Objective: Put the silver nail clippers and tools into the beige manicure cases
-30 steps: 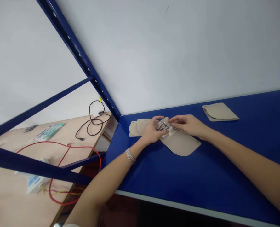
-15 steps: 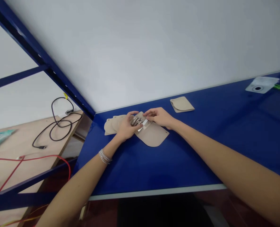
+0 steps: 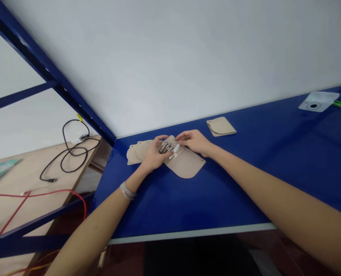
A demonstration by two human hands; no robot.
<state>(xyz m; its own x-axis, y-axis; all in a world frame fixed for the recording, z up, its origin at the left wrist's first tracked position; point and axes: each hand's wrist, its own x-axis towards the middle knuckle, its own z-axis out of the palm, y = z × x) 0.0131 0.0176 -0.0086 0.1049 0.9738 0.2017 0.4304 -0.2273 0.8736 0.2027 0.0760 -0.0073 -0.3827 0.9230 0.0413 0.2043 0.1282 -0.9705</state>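
A beige manicure case (image 3: 185, 164) lies unfolded on the blue table, its rounded flap toward me. Several small shiny metal tools (image 3: 166, 147) sit in its upper part, partly covered by fingers. My left hand (image 3: 154, 156) grips the case's left side, thumb across the tools and fingers curled around the far edge. At the upper right edge, my right hand (image 3: 195, 142) has its fingers bent and pinched on the case, beside a whitish strip (image 3: 177, 148). Just left of my left hand, further beige cases (image 3: 134, 154) overlap one another.
A folded beige case (image 3: 222, 126) lies near the wall. Farther right is a clear-white packet with a dark round mark (image 3: 314, 106). A blue metal frame (image 3: 69, 96) rises at the left. Black cable (image 3: 85, 151) and red cable (image 3: 58, 190) lie on the wooden table beyond.
Almost nothing differs. Both hands keep their places on the case, and the view has shifted very slightly.
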